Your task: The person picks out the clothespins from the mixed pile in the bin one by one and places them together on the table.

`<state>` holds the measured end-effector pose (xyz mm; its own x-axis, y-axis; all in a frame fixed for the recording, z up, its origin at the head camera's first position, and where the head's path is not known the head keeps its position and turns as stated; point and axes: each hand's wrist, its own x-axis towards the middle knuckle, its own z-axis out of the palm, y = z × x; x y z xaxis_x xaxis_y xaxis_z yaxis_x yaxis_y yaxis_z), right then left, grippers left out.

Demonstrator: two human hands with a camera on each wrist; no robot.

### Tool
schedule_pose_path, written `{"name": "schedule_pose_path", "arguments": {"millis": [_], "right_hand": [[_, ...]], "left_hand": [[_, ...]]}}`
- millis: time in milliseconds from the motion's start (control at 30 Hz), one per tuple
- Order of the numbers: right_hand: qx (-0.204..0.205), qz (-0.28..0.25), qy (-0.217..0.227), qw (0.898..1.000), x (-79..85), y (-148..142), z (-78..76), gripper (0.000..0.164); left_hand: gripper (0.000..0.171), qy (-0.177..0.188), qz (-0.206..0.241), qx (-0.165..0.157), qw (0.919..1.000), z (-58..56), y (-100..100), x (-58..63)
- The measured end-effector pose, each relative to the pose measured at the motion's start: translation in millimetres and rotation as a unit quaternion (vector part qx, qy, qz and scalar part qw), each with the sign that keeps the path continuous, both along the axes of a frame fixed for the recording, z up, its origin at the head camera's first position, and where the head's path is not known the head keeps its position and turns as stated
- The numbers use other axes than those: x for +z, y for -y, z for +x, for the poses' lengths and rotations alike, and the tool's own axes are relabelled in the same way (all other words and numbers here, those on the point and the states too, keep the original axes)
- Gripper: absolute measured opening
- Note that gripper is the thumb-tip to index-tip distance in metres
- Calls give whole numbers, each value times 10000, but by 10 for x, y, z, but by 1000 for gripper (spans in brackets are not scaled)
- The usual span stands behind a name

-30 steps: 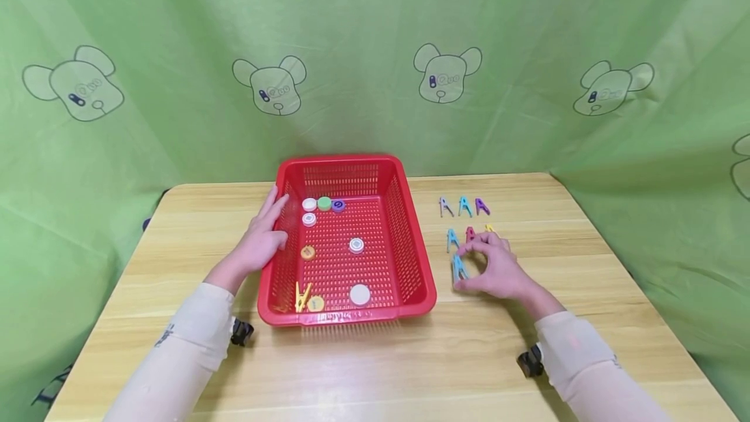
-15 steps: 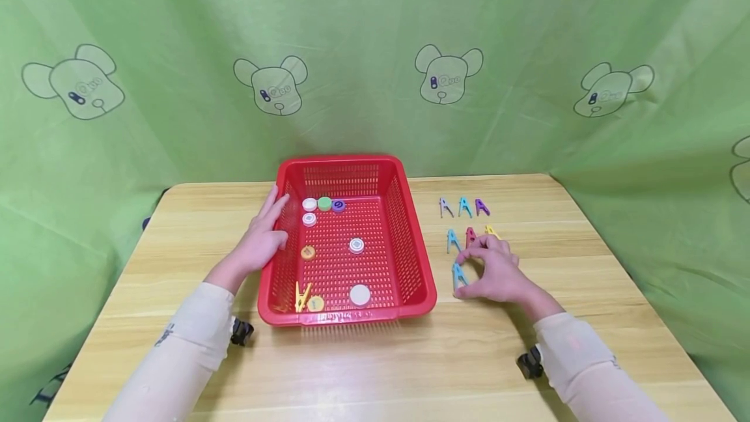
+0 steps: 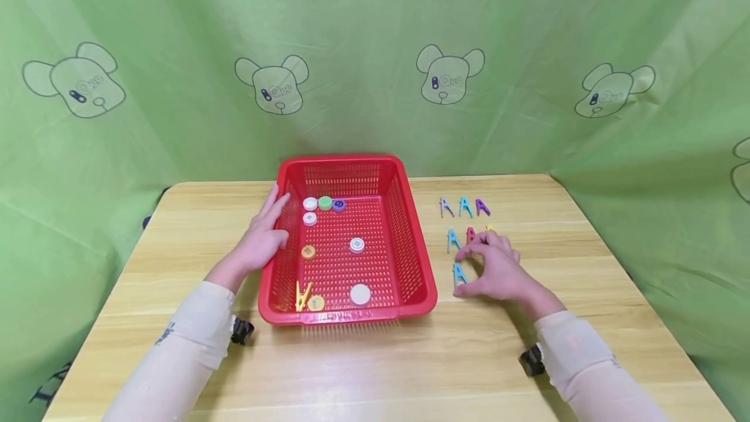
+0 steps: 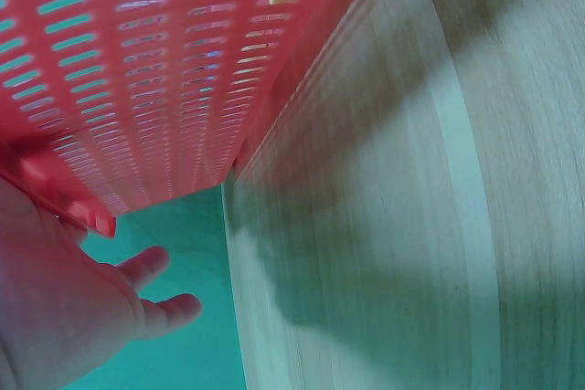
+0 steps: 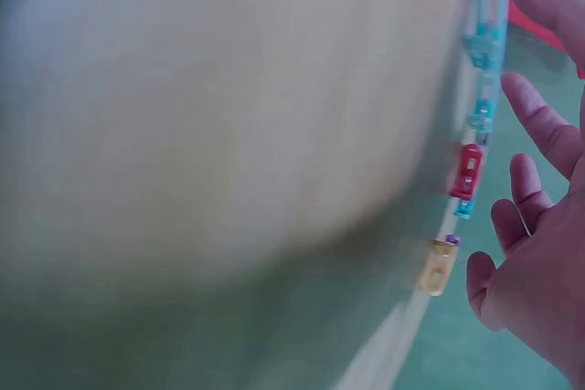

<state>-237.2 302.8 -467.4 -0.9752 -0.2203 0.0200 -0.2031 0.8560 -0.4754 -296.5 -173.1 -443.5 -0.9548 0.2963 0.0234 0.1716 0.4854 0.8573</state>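
My left hand (image 3: pixel 260 243) rests on the left rim of a red plastic basket (image 3: pixel 424 266), fingers extended and thumb over the inside. In the left wrist view, two fingers stretch out past the basket's outer wall. At the right, my right hand (image 3: pixel 498 272) holds a light blue clothespin (image 3: pixel 459 274) between thumb and index finger, down at the tabletop. The right wrist view shows that clothespin (image 5: pixel 490 20) between the two fingertips, the other fingers loosely bent. Just beyond lie another blue clothespin (image 3: pixel 453 239), a red one (image 3: pixel 471 234) and a yellow one (image 3: pixel 490 228), partly hidden.
A back row holds a grey-purple clothespin (image 3: pixel 446 207), a turquoise one (image 3: pixel 465 206) and a purple one (image 3: pixel 482 206). Inside the basket are several round caps, such as a white one (image 3: pixel 360 294), and a yellow clothespin (image 3: pixel 303 296). Green curtain (image 3: pixel 363 109) hangs behind the table.
The light blue clothespin and my right thumb and index finger have shifted slightly toward the table's near side. My left hand and the basket stay put.
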Motion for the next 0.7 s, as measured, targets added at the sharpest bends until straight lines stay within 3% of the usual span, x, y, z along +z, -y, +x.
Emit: {"name": "schedule_pose_path", "arguments": {"millis": [400,700], "right_hand": [[413,-165,-451,9980,493,129,-159,53],[888,-468,-1004,9899,865,393,-324,49]], "left_hand": [[92,-7,-61,24,10000,3,-2,-2],[92,13,-61,37,10000,1,-4,2]]}}
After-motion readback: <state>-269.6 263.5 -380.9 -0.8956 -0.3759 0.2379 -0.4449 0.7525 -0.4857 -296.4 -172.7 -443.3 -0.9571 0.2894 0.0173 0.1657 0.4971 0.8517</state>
